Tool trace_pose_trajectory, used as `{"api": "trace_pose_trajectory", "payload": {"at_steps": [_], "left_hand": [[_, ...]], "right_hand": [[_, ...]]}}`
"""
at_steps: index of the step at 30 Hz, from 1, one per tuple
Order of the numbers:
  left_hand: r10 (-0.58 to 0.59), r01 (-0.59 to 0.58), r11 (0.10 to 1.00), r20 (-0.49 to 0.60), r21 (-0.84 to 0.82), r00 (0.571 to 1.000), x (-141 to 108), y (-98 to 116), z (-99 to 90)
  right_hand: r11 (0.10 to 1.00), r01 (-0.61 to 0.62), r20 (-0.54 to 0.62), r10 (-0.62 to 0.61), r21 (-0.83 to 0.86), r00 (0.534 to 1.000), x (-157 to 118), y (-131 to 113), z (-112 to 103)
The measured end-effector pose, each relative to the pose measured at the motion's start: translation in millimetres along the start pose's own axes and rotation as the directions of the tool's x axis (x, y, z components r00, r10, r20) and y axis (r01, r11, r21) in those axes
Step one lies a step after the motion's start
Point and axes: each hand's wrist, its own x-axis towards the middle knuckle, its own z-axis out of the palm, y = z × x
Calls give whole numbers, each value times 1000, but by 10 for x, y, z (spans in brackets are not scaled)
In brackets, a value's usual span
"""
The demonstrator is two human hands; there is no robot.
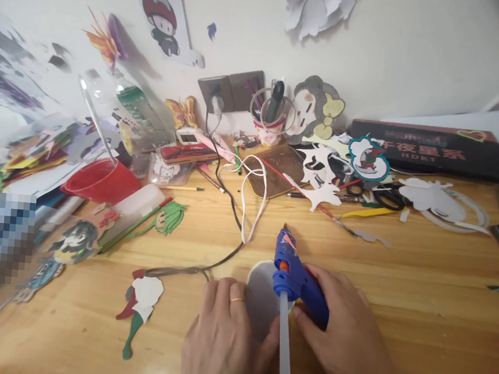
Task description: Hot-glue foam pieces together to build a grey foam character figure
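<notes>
My right hand (350, 330) is closed round the handle of a blue hot glue gun (288, 272). A long translucent glue stick (284, 347) sticks out of its back end towards me, and the dark nozzle points away. Below the gun lies a grey rounded cutout (260, 295) with a pale edge, partly covered by the gun and my fingers. My left hand (223, 336), with a ring on one finger, holds this cutout at its left and near side, thumb across its surface. Left of that hand rests a white, red and green cutout piece (146, 297).
A black cable (226, 255) and a white cord (254, 210) cross the wooden table (439, 320). Behind stand a pen cup (267, 127), scissors (388, 196) and a black box (436, 151). A red container (101, 181), a plastic bottle (144, 119) and several paper figures crowd the left.
</notes>
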Motion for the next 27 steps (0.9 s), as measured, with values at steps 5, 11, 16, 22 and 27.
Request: {"api": "trace_pose_trajectory", "payload": {"at_steps": [5, 11, 16, 22, 27], "left_hand": [[-9, 9, 1000, -14, -6, 1000, 6, -5, 6], [-6, 6, 1000, -15, -1, 1000, 16, -18, 4], [12, -11, 1000, -24, 16, 1000, 22, -18, -2], [3, -3, 1000, -8, 8, 1000, -6, -18, 24], [15, -16, 1000, -25, -14, 1000, -37, -29, 68]], "right_hand": [[1000, 2, 4, -2, 5, 1000, -6, 3, 0], [1000, 15, -12, -15, -9, 1000, 4, 13, 0], [1000, 14, -12, -14, -18, 1000, 0, 14, -4], [1000, 13, 2, -13, -8, 1000, 13, 10, 5], [999, 26, -11, -26, -35, 1000, -10, 40, 20]]}}
